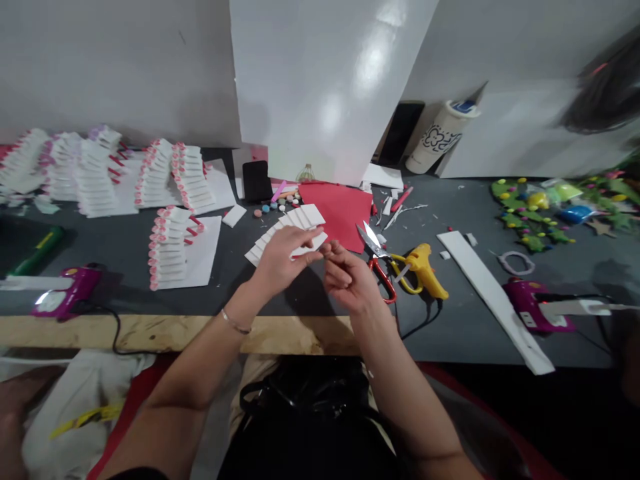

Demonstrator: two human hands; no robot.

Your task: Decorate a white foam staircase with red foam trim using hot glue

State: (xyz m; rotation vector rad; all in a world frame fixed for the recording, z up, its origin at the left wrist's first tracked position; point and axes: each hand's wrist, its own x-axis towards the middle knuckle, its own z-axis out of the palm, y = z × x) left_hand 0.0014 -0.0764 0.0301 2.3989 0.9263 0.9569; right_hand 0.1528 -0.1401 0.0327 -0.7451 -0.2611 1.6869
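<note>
My left hand (pixel 280 260) is curled, with a small white rectangular piece (pixel 311 247) showing between its thumb and fingers; a thin red edge runs along it. Close beside it, my right hand (pixel 347 277) has its fingers pinched together near the left fingertips. Whatever the right fingers pinch is too small to make out. Beneath and behind the left hand lies a fan of overlapping white rectangles (pixel 313 213). A red sheet (pixel 335 207) lies just beyond both hands. Open scissors (pixel 380 252) with red and yellow handles rest right of my right hand.
A yellow glue gun (pixel 425 270) lies by the scissors, left of a long white strip (pixel 493 297). White fan pieces with pink ends (pixel 170 250) line the left side. Purple devices (pixel 535 305) sit at both sides. A white cup (pixel 440 137) leans against the back panel.
</note>
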